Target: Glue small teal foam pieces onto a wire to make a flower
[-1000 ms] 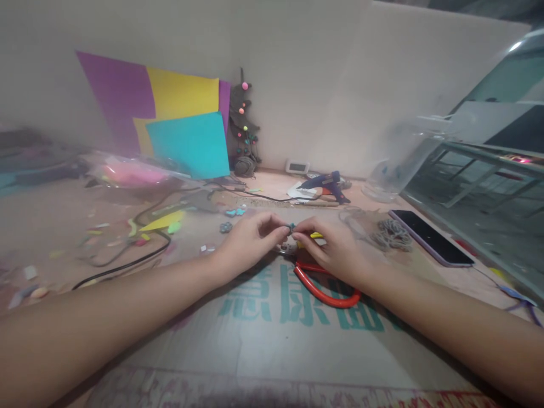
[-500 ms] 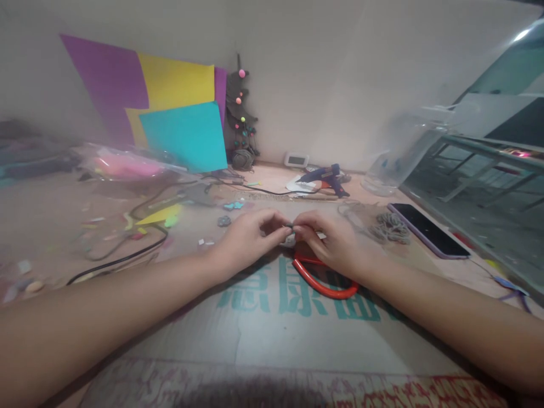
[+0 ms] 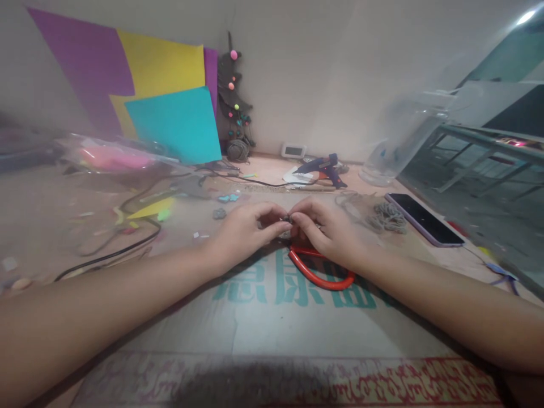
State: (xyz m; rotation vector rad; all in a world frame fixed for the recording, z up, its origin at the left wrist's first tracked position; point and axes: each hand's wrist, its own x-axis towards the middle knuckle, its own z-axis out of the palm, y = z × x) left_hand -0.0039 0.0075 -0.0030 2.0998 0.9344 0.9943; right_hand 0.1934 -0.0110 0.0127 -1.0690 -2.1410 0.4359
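Observation:
Above the middle of the printed board (image 3: 259,334), my left hand (image 3: 250,229) and my right hand (image 3: 325,229) meet at the fingertips. Both are pinched on a small dark piece (image 3: 287,219), too small to name and mostly covered by the fingers. Red-handled scissors (image 3: 323,277) lie on the board under my right hand, their blades hidden. Left of my left hand sit a small grey clump (image 3: 219,213) and several turquoise bits (image 3: 228,198).
A hot glue gun (image 3: 318,168) lies at the back by a small white display (image 3: 293,150). To the right are grey yarn (image 3: 387,218), a phone (image 3: 425,220) and a clear jug (image 3: 386,153). Coloured sheets (image 3: 174,124) and a decorated dark tree (image 3: 232,96) lean on the wall; a black cable (image 3: 114,256) crosses the left.
The whole view has shifted slightly, so things appear a little higher and further left. Both hands stay together at the small dark piece, with the right fingers slightly turned.

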